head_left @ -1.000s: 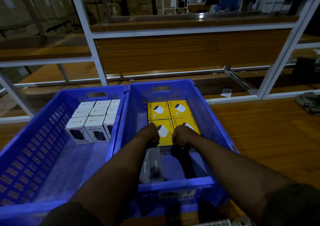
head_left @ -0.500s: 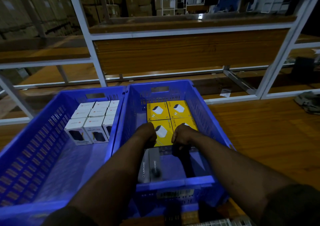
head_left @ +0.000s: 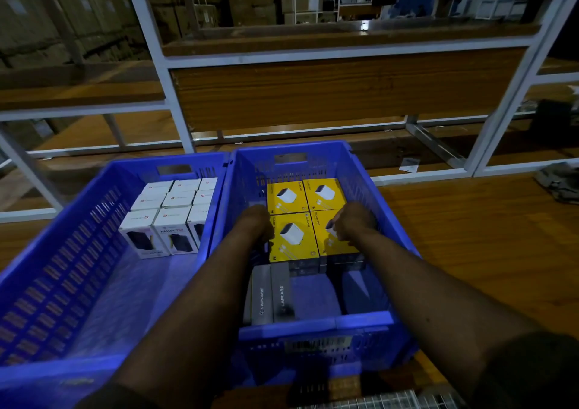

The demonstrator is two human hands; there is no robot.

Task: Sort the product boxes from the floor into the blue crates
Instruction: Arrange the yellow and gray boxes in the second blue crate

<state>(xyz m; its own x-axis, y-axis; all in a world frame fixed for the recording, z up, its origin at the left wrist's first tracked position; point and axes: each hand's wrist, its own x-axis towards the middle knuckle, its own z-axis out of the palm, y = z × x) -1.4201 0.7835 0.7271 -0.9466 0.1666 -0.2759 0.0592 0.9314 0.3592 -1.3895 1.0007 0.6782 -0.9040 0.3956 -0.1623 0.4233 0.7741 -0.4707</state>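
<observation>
White-framed wooden shelving (head_left: 313,95) spans the far side. Two blue crates sit side by side: the left crate (head_left: 56,252) holds white Halley boxes (head_left: 169,211) packed in its far right corner; the right crate (head_left: 369,195) holds yellow Lapcare charger boxes (head_left: 294,236) in a tight grid, probably to save room, with grey Lapcare boxes (head_left: 271,292) nearer. The left hand (head_left: 255,225) curls against the yellow block's left edge; the right hand (head_left: 352,224) pinches the near right yellow box, apparently squaring it up.

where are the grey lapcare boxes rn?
Head view: the grey Lapcare boxes stand inside the right blue crate, at its near left corner, below the yellow boxes.
</observation>
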